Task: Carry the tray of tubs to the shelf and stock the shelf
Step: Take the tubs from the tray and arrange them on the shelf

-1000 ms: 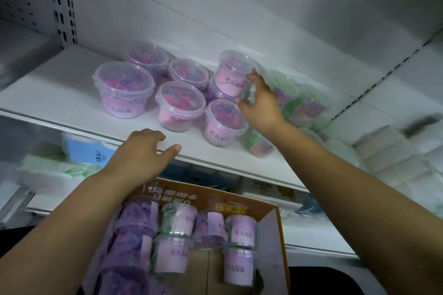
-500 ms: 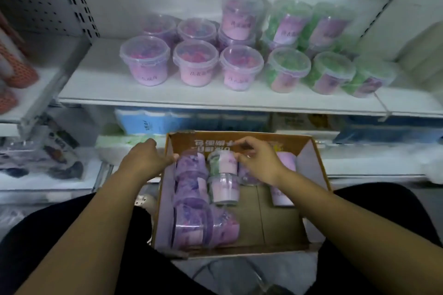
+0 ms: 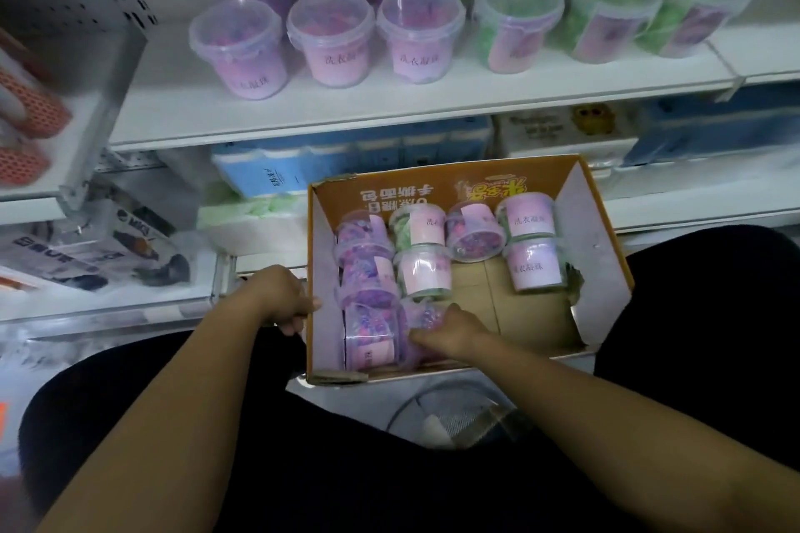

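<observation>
A cardboard tray (image 3: 599, 255) rests in front of me, holding several clear tubs of purple and green beads lying on their sides. My left hand (image 3: 281, 299) grips the tray's left wall from outside. My right hand (image 3: 450, 331) reaches into the near part of the tray, its fingers curled round a purple tub (image 3: 422, 316) beside another purple tub (image 3: 370, 335). On the white shelf (image 3: 268, 117) above stand several purple tubs (image 3: 331, 37) at the left and green tubs (image 3: 517, 19) at the right.
Below the stocked shelf lie blue packs (image 3: 346, 162) and a white box (image 3: 562, 132). Orange mesh items (image 3: 30, 108) sit on a shelf at far left, packaged goods (image 3: 95, 251) below them. A wire basket (image 3: 454, 413) is under the tray, between my dark-clad legs.
My right hand left the tub on the shelf, dropped into the tray, then moved from its far side to a near purple tub. My view tilted down. My left hand slid back along the tray's wall.
</observation>
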The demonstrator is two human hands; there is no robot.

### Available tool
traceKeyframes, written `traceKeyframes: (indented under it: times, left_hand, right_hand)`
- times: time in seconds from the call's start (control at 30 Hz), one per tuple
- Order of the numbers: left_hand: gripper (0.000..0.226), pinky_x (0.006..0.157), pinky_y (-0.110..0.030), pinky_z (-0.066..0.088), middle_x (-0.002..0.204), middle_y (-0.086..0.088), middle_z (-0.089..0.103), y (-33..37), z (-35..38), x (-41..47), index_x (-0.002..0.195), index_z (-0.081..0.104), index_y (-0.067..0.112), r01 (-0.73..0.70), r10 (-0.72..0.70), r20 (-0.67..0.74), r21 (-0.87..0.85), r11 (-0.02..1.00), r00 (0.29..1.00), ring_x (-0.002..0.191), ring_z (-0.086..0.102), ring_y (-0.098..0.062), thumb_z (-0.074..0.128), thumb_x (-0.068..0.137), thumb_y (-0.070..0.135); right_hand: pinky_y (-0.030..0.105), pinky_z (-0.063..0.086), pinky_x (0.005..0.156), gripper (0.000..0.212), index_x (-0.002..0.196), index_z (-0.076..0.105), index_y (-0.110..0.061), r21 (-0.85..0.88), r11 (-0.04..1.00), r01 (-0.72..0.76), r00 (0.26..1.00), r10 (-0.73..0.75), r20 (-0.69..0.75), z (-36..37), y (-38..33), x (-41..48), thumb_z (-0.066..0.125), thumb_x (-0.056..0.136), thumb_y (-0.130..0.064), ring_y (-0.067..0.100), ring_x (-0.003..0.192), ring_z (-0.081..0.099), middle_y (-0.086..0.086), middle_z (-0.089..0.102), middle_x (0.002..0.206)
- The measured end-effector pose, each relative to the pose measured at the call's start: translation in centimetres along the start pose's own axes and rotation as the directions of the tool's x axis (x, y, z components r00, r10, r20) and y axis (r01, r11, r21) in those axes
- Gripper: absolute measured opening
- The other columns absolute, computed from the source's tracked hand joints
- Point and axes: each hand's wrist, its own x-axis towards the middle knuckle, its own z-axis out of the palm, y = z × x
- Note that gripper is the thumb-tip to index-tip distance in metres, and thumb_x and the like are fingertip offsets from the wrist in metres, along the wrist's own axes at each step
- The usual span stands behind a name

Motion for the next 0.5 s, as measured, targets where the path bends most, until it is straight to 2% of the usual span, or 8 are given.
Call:
traceKeyframes:
  times: [0.1,0.27,0.37,0.43,0.5]
  left_hand:
    - [0.035,0.073,-0.026,0.053,0.071,-0.008,0.076,0.3,0.0,0.2,0.071,0.067,0.007,0.004,-0.004,-0.009,0.034,0.999,1.000,0.049,0.064,-0.011,0.067,0.094,0.034]
    - [0.034,0.062,-0.021,0.047,0.059,-0.001,0.071,0.5,-0.2,0.6,0.073,0.067,0.007,0.030,-0.031,0.015,0.051,0.998,0.999,0.049,0.064,-0.012,0.068,0.094,0.034]
    - [0.034,0.058,-0.021,0.047,0.068,-0.004,0.074,1.0,-0.4,0.4,0.082,0.071,0.003,0.047,-0.048,0.017,0.067,0.997,0.999,0.052,0.065,-0.015,0.066,0.095,0.034]
    - [0.037,0.065,-0.024,0.051,0.070,-0.006,0.074,1.1,-0.3,0.4,0.078,0.070,0.004,0.057,-0.058,0.009,0.103,0.993,0.998,0.056,0.065,-0.017,0.065,0.096,0.036]
    - [0.042,0.073,-0.028,0.052,0.070,-0.005,0.070,1.3,-0.2,0.3,0.073,0.068,0.006,0.061,-0.051,-0.063,0.166,0.984,0.997,0.064,0.065,-0.019,0.063,0.095,0.042]
  right_hand:
    - [0.020,0.042,0.075,0.057,0.117,0.064,-0.019,-0.014,1.000,0.007,1.000,-0.007,-0.009,0.7,-0.1,0.0,0.079,0.073,-0.054,0.014,0.085,0.056,0.000,0.068,0.111]
    - [0.018,0.040,0.076,0.051,0.117,0.065,-0.021,-0.055,0.998,0.019,1.000,-0.020,-0.022,0.4,-0.1,-0.3,0.078,0.076,-0.047,0.012,0.086,0.055,-0.005,0.067,0.109]
    - [0.019,0.042,0.075,0.049,0.116,0.066,-0.022,-0.045,0.999,-0.008,0.999,0.006,-0.038,0.2,0.2,-0.4,0.078,0.075,-0.047,0.013,0.086,0.056,-0.002,0.068,0.110]
    - [0.020,0.041,0.074,0.052,0.118,0.066,-0.017,-0.016,0.998,-0.065,0.996,0.064,-0.066,-0.5,0.7,-0.5,0.076,0.077,-0.048,0.015,0.087,0.055,0.001,0.064,0.107]
    - [0.022,0.042,0.073,0.057,0.119,0.064,-0.012,0.009,0.993,-0.118,0.989,0.118,-0.094,-1.4,1.1,-0.8,0.074,0.078,-0.051,0.017,0.088,0.054,0.005,0.065,0.112]
